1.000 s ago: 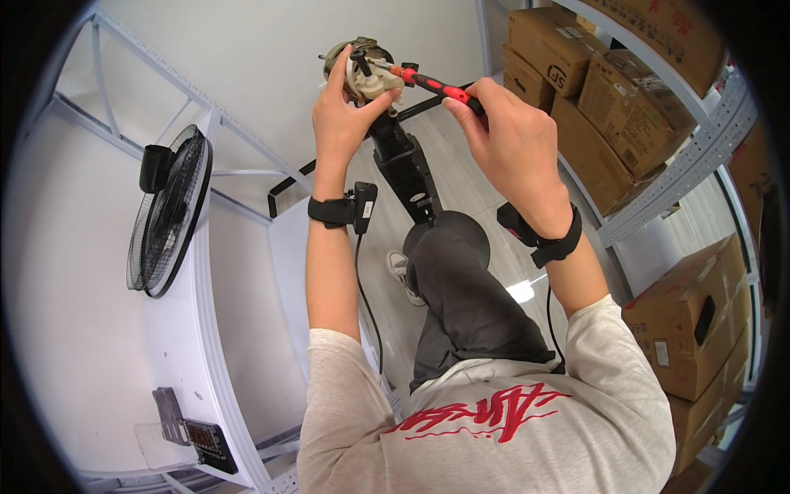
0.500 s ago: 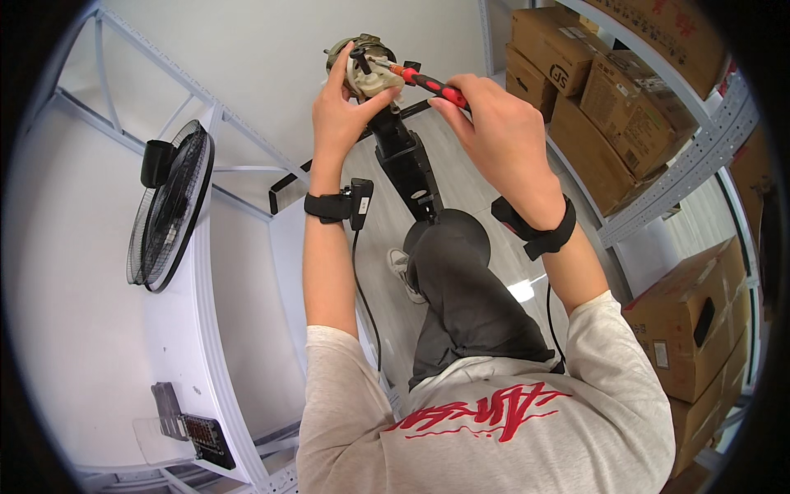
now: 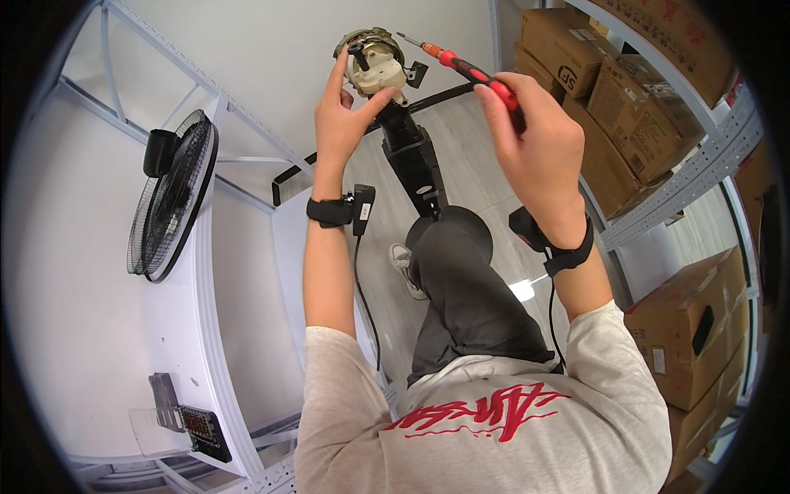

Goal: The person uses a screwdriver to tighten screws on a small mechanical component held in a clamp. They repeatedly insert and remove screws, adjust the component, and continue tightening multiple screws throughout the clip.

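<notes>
My left hand point(image 3: 346, 123) grips a fan's exposed motor head point(image 3: 382, 72), its thumb and fingers on either side of the cream plastic housing. A black knob point(image 3: 356, 53) sticks up from that housing. Below the head runs the fan's black stand column point(image 3: 415, 169), which leads down to a round black base point(image 3: 473, 239) by my leg. My right hand point(image 3: 543, 144) is closed round a red and black screwdriver point(image 3: 485, 80). The screwdriver's tip points up and left, just beyond the motor head's right side and apart from the cream housing.
On the white shelf at left stand a fan grille with blades point(image 3: 177, 193) and an opened screwdriver bit case point(image 3: 202, 434). Cardboard boxes point(image 3: 646, 115) fill the right-hand shelving, and more boxes point(image 3: 691, 329) are stacked lower right. A black bar frame point(image 3: 284, 183) lies behind the stand.
My right hand has drawn the screwdriver back and to the right, taking its tip off the cream housing. My left hand has stayed on the motor head.
</notes>
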{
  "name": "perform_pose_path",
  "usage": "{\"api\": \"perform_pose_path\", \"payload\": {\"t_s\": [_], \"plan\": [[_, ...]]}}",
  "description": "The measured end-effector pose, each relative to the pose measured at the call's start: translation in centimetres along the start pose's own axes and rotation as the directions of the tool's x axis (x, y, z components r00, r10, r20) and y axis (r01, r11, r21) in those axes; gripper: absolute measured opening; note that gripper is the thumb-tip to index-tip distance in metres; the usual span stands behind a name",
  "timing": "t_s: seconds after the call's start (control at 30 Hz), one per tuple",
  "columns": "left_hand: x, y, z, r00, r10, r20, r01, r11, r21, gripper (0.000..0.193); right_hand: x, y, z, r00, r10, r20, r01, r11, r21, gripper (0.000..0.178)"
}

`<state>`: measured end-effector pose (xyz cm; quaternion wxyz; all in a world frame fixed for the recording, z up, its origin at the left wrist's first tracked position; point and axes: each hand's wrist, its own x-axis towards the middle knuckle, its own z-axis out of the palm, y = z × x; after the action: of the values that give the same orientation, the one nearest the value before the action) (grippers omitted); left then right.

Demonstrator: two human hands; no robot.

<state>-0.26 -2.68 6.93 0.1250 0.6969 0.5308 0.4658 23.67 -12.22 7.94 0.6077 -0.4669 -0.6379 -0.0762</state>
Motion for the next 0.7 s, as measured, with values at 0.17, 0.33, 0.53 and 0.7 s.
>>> {"api": "perform_pose_path", "payload": {"t_s": [0.17, 0.33, 0.53, 0.7], "plan": [[-1.7, -1.4, 0.6, 0.986, -0.051, -0.158, 0.052, 0.999, 0.0, 0.079, -2.0, 2.2, -0.4, 0.941, 0.326, 0.09, -0.337, 0.884, 0.325, 0.019], [-4.5, -6.8, 0.4, 0.929, -0.364, -0.065, 0.283, 0.813, -0.509, 0.049, -4.3, 2.9, 0.3, 0.88, 0.423, 0.214, -0.474, 0.793, 0.383, 0.021], [-11.5, -14.0, 0.5, 0.732, -0.571, 0.372, 0.554, 0.181, -0.813, 0.035, -6.5, 2.5, 1.9, 0.899, 0.318, 0.302, -0.423, 0.811, 0.405, 0.02], [-16.4, -15.0, 1.7, 0.633, -0.669, 0.39, 0.497, -0.035, -0.867, 0.041, -9.4, 2.4, 3.6, 0.82, 0.203, 0.535, -0.442, 0.819, 0.367, 0.019]]}}
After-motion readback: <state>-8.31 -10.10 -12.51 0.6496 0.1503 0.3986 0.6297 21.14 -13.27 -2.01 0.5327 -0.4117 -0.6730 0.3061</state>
